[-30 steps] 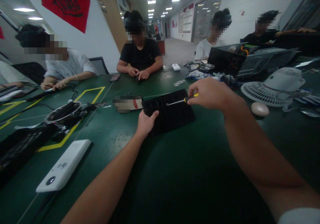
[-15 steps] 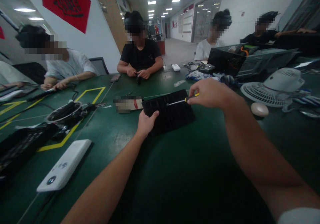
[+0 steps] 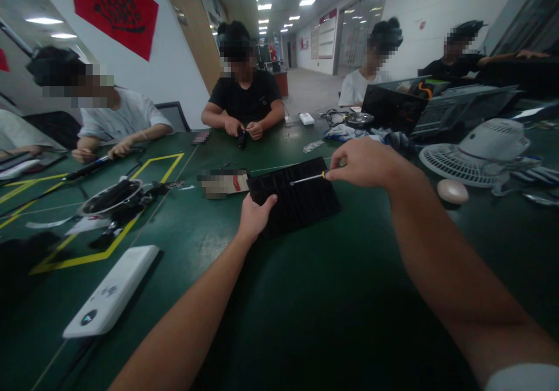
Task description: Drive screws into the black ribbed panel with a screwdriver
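My left hand (image 3: 255,216) grips the left edge of a black rectangular panel (image 3: 310,204), its thumb lying on the near face. The panel is tilted above the green table. Between the fingertips of my right hand (image 3: 356,161) is a screwdriver (image 3: 309,178) with a thin metal shaft and a yellow-and-black handle, mostly covered by the fingers. Its tip meets a small round silvery spot on the panel's face; whether that is a screw I cannot tell. A beige packet (image 3: 225,184) with a red mark lies behind the panel's left end.
A white power bank (image 3: 113,292) with a cable lies front left. Beyond it are a metal ring-shaped part (image 3: 113,196) and yellow tape lines. To the right are a white fan head (image 3: 493,140) and a pale rounded object (image 3: 453,191). Several people sit around the table.
The screwdriver's handle shows less between my right fingers; its tip stays at the same spot. At the far left, a black tray has shifted away leftward, leaving a dark blur.
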The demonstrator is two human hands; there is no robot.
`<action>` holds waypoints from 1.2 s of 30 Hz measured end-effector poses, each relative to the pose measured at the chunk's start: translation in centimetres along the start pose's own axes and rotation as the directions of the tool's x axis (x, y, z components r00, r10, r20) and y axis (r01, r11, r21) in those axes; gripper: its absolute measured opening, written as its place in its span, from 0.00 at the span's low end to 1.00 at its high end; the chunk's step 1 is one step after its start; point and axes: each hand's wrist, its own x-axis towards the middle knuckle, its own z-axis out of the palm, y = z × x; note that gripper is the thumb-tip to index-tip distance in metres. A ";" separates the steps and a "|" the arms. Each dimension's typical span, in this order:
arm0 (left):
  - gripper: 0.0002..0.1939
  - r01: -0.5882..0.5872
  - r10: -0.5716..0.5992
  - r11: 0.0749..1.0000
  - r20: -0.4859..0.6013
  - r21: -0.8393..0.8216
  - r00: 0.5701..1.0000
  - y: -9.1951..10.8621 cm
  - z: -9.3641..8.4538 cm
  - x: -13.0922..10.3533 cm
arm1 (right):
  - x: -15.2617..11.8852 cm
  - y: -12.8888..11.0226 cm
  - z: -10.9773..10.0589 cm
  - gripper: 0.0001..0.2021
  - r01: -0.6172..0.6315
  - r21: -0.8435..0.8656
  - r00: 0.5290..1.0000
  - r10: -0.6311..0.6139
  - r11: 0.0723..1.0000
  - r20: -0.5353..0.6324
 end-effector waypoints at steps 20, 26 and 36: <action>0.20 -0.004 0.004 1.000 -0.008 0.007 1.000 0.2 0.0 -0.1 | -0.2 -0.6 0.0 0.28 -0.035 -0.051 0.981 0.044 0.998 0.188; 0.20 0.004 -0.004 1.000 -0.007 0.005 1.000 -0.2 0.0 0.1 | -0.4 1.5 -0.2 0.20 0.093 -0.016 0.995 -0.093 0.996 0.027; 0.22 0.021 -0.021 1.000 -0.019 0.002 1.000 -0.5 0.0 0.2 | -1.0 0.5 -0.7 0.14 0.007 -0.023 0.992 -0.010 1.000 -0.124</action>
